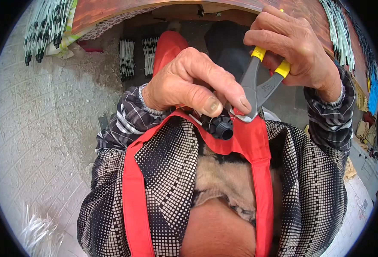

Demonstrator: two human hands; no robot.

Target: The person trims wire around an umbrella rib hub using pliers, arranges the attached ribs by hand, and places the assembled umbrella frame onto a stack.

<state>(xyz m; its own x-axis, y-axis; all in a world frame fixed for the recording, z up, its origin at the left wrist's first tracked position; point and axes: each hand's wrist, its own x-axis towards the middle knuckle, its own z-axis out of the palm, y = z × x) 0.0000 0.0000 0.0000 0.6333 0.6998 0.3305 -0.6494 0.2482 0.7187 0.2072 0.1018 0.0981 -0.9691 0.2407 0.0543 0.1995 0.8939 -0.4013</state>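
Note:
My left hand [193, 81] is closed, thumb and index finger pinched together just above a black plastic part [222, 129] with a round threaded end. Thin wire or thread shows beside that part, too fine to make out fully. In my right hand [293, 47] are end-cutting pliers [251, 81] with yellow-sleeved handles, their handles spread partly apart. The grey jaws point down and lie right by my left fingertips, next to the black part. What sits between the jaws is hidden by my fingers. Both hands are in front of my red apron [251, 137].
A brown table [112, 12] curves across the far side. Bundles of white-and-black rods [47, 28] hang at its left, pale strips [338, 34] at its right. More rod bundles [127, 60] lie on the floor. White strands [39, 231] are at lower left, blue rods [373, 92] far right.

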